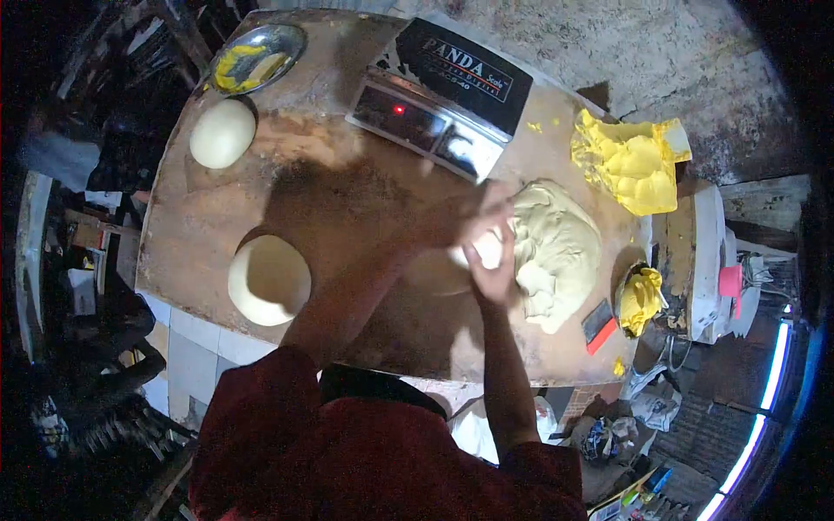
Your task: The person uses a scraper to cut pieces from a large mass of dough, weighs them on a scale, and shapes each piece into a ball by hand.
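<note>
A small pale piece of dough [488, 249] lies between my two hands over the table, brightly lit. My right hand [495, 276] curls its fingers round the near side of this piece. Reaching in from the left, my left hand [480, 215] is at the far side of the piece, its fingers smeared by motion. Just right of both hands sits a large soft mass of dough [560, 247] with a folded surface. Two smooth rounded dough balls rest at the left: one nearer me [269, 291], partly in shadow, and one farther off [222, 134].
A black digital scale [452, 74] stands at the back of the wooden table [391, 330]. Yellow fat on a wrapper [630, 165] and a bowl of yellow fat [641, 302] are at the right. A red-and-black scraper [599, 326] lies near the edge. A metal bowl [259, 59] sits back left.
</note>
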Motion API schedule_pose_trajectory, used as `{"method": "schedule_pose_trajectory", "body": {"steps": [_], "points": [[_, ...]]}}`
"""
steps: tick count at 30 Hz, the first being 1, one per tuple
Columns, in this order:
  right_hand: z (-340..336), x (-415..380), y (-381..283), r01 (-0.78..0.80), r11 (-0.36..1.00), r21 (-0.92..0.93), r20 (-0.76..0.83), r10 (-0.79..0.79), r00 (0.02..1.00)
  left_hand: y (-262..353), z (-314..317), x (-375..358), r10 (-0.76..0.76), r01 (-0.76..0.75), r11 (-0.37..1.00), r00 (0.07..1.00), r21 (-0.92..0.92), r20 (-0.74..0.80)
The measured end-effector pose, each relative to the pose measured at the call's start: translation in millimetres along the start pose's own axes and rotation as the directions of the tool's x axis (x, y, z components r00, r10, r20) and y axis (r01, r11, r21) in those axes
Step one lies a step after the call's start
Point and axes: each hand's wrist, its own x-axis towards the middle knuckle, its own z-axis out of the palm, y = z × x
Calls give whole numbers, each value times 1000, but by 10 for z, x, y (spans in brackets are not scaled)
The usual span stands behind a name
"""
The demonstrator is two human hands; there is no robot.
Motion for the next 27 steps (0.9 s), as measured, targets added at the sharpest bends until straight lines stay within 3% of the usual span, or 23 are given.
{"method": "schedule_pose_trajectory", "body": {"steps": [1,2,3,4,5,6,7,8,9,10,11,12,13,14,15,17,21,23,24,25,26,27], "points": [[-122,26,-155,-1,1000,9,7,1,1000,602,851,9,308,-233,757,951,611,-18],[-297,57,-357,187,981,-59,75,-183,980,1367,839,-552,305,-228,753,952,618,-21],[-486,43,-538,371,921,-120,149,-353,924,1749,1393,-289,208,-216,294,965,931,158],[-635,-65,-638,545,822,-166,237,-503,831,2470,1420,-601,29,-236,-257,967,937,252],[-583,-331,-577,554,781,-286,279,-486,829,2605,1483,-709,29,-235,-264,967,935,252],[-585,-520,-695,566,748,-346,452,-396,799,2702,1545,-805,526,-105,68,849,992,53],[-701,-792,-898,386,871,-303,597,-142,790,2759,1579,-907,803,-142,414,521,899,-287],[-432,-1333,-405,411,863,-295,705,-94,703,2764,1530,-1021,869,-382,412,437,827,-231],[-315,-1648,-336,176,928,-329,913,265,311,2554,1535,-1319,793,-319,504,540,802,-284],[-258,-2225,-195,182,953,-242,802,90,591,2194,1511,-1633,699,-245,587,635,772,-330],[-327,-1956,-466,191,945,-267,900,174,399,1689,1511,-1666,779,-589,575,605,567,-162],[-455,-1667,-767,207,934,-291,950,256,178,1655,1526,-2132,201,70,732,928,678,-313],[-474,-1625,-791,204,937,-285,952,251,177,975,1462,-2510,317,-141,612,945,778,-77],[-492,-1588,-809,122,954,-275,929,230,290,385,1328,-2671,396,-364,454,900,813,182],[-510,-1556,-821,34,966,-256,892,222,393,320,1415,-2626,392,-365,451,901,815,186],[-546,-1510,-825,-127,972,-199,781,236,579,225,1517,-2493,131,-195,-102,969,975,208],[-630,-1471,-773,-378,926,-8,459,339,821,52,800,-1833,194,-140,-37,970,990,144],[-683,-1462,-724,-465,877,119,261,424,867,195,598,-1406,-63,40,63,997,997,-36],[-651,-1605,-521,-331,933,143,166,307,937,168,425,-1255,-69,22,79,997,997,-16],[-586,-1714,-314,-182,972,150,71,173,982,64,185,-1120,-221,177,328,969,928,-107],[-487,-1537,-334,-181,974,135,66,173,983,-92,-44,-1007,-390,357,518,908,777,-156],[-362,-1289,-471,-254,960,116,136,237,962,-360,-289,-919,-397,358,527,906,771,-150]]}}
